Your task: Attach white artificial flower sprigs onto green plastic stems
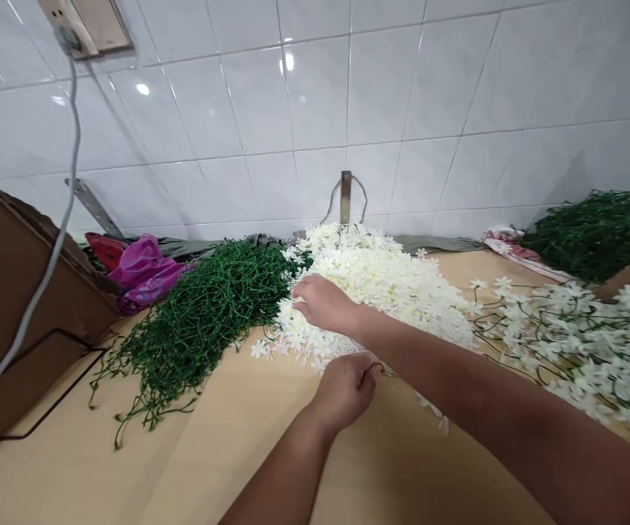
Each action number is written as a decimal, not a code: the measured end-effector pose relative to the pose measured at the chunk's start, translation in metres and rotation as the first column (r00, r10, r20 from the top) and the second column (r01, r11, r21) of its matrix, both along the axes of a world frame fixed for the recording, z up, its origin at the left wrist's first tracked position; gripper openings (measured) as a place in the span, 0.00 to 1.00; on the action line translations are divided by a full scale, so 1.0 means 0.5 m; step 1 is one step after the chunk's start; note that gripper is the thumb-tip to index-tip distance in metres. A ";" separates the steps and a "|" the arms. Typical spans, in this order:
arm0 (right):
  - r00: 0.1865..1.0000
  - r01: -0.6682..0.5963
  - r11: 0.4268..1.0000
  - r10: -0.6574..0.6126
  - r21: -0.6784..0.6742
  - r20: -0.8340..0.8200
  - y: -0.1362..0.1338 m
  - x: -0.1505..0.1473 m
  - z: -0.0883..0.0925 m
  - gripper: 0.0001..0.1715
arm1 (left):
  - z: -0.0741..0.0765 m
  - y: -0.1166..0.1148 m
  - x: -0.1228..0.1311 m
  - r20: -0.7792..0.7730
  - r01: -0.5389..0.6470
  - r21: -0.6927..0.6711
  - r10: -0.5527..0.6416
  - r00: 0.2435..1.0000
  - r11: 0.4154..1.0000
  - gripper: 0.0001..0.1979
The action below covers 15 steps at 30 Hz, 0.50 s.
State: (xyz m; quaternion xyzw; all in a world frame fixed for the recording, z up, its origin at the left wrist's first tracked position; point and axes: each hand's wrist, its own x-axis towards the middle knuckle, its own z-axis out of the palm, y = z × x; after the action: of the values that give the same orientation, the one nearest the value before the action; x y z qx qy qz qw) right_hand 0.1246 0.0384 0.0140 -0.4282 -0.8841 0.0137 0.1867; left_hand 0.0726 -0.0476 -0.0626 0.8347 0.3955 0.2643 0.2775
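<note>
My left hand (345, 390) is closed in a fist above the tabletop, at the near edge of a heap of loose white artificial flower heads (397, 284). A short piece of thin dark stem shows at its fingers; the rest of it is hidden. Crossing over it, my right hand (323, 302) reaches to the left side of the white heap, fingers curved and slightly apart, with nothing visible between them. Just left of that hand lies a tangled pile of green plastic stems (216, 306). On the right are white flowers joined to green stems (582, 343).
A cardboard box (25, 292) stands at the left, with a grey cable (68, 197) hanging in front of it from a wall socket (82, 33). Purple cloth (148, 270) lies beside the box. More green stems (604, 230) are heaped at the back right. A tiled wall closes off the table behind.
</note>
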 end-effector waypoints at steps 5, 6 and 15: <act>0.969 0.213 0.974 -0.220 0.072 0.113 0.101 -0.085 -0.029 0.14 | -0.010 0.005 -0.007 -0.051 -0.009 0.003 0.009 0.999 1.000 0.11; 0.967 0.219 0.973 -0.226 0.069 0.114 0.113 -0.088 -0.035 0.15 | -0.010 0.006 -0.008 -0.057 -0.003 0.006 0.003 0.998 1.000 0.11; 0.956 0.292 0.955 -0.292 0.043 -0.016 0.140 -0.024 0.041 0.15 | 0.003 0.017 -0.020 -0.006 -0.032 0.052 0.032 0.999 0.998 0.14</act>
State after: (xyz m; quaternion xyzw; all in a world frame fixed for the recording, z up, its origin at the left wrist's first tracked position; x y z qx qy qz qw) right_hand 0.1124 0.1083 0.0345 -0.5497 -0.8104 -0.0317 0.2003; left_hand 0.0625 -0.0393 -0.0609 0.8361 0.4029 0.2759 0.2500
